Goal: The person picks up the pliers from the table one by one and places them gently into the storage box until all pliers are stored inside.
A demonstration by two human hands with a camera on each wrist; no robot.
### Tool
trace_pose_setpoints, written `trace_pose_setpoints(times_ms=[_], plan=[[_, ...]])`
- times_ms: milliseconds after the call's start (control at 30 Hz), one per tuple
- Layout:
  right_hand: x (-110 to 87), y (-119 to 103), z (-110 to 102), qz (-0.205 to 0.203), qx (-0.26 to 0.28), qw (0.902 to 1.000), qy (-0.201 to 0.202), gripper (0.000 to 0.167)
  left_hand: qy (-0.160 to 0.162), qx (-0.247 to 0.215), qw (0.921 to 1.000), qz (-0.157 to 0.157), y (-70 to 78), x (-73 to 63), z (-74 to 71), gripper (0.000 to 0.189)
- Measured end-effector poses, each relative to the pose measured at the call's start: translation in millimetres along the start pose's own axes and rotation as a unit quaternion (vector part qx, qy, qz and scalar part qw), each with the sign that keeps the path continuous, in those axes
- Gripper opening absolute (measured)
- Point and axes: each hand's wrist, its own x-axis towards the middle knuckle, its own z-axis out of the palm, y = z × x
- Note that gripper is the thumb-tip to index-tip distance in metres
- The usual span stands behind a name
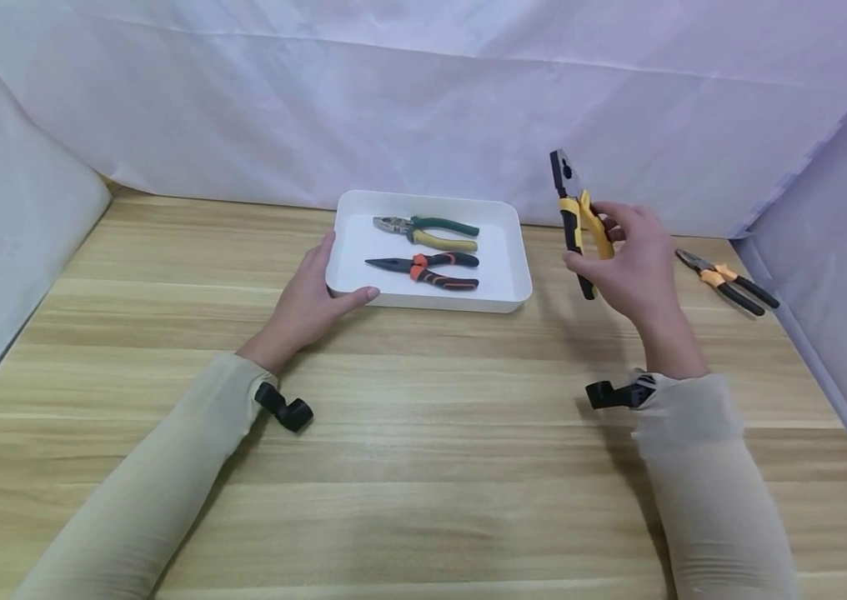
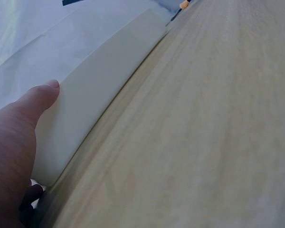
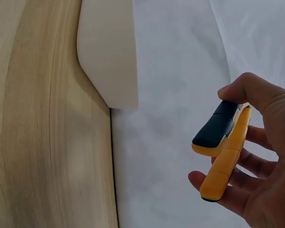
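Observation:
My right hand (image 1: pixel 629 258) holds a pair of yellow-and-black combination pliers (image 1: pixel 572 212) above the table, right of a white tray (image 1: pixel 434 298). Their jaws point up; in the right wrist view the thumb lies on one handle (image 3: pixel 216 126) and the fingers are behind the other. With my left hand (image 1: pixel 308 296) I grip the tray's near left corner, thumb along the front wall and fingers along the left side. In the tray lie green-and-yellow combination pliers (image 1: pixel 438 225) and, nearer, black-and-orange needle-nose pliers (image 1: pixel 434 265), both with jaws leftward.
Another pair of pliers (image 1: pixel 727 281), with orange-and-black handles, lies on the wooden table (image 1: pixel 423 433) at the right, beyond my right hand. White cloth (image 1: pixel 318 108) hangs behind the table and along both sides. The tray stands close to the back cloth.

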Motion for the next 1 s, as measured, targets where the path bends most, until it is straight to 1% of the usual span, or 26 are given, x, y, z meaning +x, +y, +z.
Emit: trace_pose_setpoints(times_ms=[133,267,467,700,900,1000], plan=[[-0.6,-7.3,4.5,-0.024,0.003,0.9994,0.025,0.064,-0.001,-0.001,1.0000,0.001,0.3,-0.5,-1.4,0.115],[-1.1,-13.1,7.7,-0.043,0.003,0.9985,0.034,0.063,0.000,0.000,1.0000,0.003,0.2,-0.9,-1.7,0.114],[-2.6,-21.4,9.5,-0.065,-0.003,0.9974,0.029,0.063,0.005,-0.005,0.9999,0.008,0.8,-1.0,0.6,0.115],[-1.0,-28.0,15.9,-0.103,-0.015,0.9943,0.024,0.062,0.007,0.000,0.9999,0.009,-2.3,-1.8,3.6,0.116],[0.4,-36.7,18.9,-0.131,-0.029,0.9908,0.016,0.063,0.011,0.001,0.9999,0.010,-2.6,-1.5,3.0,0.115],[1.5,-41.5,19.2,-0.142,-0.033,0.9891,0.020,0.063,0.011,0.001,0.9999,0.010,-2.6,-0.7,2.2,0.115]])
